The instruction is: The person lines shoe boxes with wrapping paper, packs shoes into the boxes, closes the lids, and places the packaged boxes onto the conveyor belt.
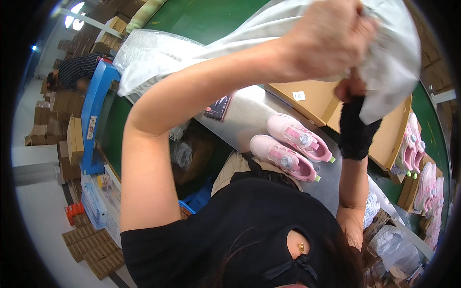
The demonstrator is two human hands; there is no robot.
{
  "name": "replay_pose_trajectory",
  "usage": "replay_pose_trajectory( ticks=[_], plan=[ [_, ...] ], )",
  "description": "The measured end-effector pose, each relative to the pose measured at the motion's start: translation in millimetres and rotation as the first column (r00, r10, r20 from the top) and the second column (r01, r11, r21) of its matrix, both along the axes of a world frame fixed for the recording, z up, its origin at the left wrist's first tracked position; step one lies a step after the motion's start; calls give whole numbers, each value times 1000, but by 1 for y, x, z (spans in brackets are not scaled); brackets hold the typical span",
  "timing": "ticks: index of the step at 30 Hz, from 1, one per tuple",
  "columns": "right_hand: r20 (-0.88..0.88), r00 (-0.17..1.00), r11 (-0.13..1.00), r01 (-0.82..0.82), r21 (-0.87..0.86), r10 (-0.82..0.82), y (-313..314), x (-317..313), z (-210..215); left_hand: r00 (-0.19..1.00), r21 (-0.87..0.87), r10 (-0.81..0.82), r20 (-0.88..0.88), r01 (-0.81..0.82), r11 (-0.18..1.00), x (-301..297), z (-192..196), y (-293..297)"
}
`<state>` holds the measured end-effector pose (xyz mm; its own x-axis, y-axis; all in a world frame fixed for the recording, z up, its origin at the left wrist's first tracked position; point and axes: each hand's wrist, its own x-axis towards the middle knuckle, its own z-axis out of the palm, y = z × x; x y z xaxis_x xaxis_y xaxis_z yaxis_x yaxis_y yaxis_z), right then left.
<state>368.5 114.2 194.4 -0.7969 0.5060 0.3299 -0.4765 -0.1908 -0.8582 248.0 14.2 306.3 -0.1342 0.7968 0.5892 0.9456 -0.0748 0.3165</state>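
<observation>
My left hand (331, 41) is raised across the upper view and slightly blurred, its fingers closed on a thin white paper sheet (396, 53). Just below it, my right hand (353, 87), with a black wristband, also grips the sheet, which partly covers it. The sheet hangs crumpled over an open cardboard box (307, 96). Nearer to me, a pair of pink shoes with dials, one shoe (297, 137) beside the other (281, 156), lies on a metal work surface (242, 120).
A phone (218, 108) lies left of the shoes. More white sheeting (158, 53) spreads at the far left. On the right, more pink shoes (413, 144) rest on boxes. A blue frame (93, 115) stands at left, with another person (77, 72) beyond it.
</observation>
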Motion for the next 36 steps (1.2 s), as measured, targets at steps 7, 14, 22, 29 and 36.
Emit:
replay_pose_trajectory(
  ticks=[7,14,22,29,36],
  plan=[
    [121,664,628,741,-238,-738,148,128,-60,923,-162,-127,-363,72,984,-22,-92,31],
    [105,263,223,931,-290,-959,222,345,-160,737,-274,298,-607,-546,791,-147,-207,-24],
    [239,-71,118,714,690,-968,173,392,-239,420,-718,688,591,-116,687,-214,-235,-50],
    [328,680,318,-144,937,-655,-38,173,-134,186,-531,512,838,69,844,-173,-280,-35],
    [305,770,-18,-379,925,-560,-91,107,-114,805,-356,339,486,-172,919,-128,-280,-4]
  ],
)
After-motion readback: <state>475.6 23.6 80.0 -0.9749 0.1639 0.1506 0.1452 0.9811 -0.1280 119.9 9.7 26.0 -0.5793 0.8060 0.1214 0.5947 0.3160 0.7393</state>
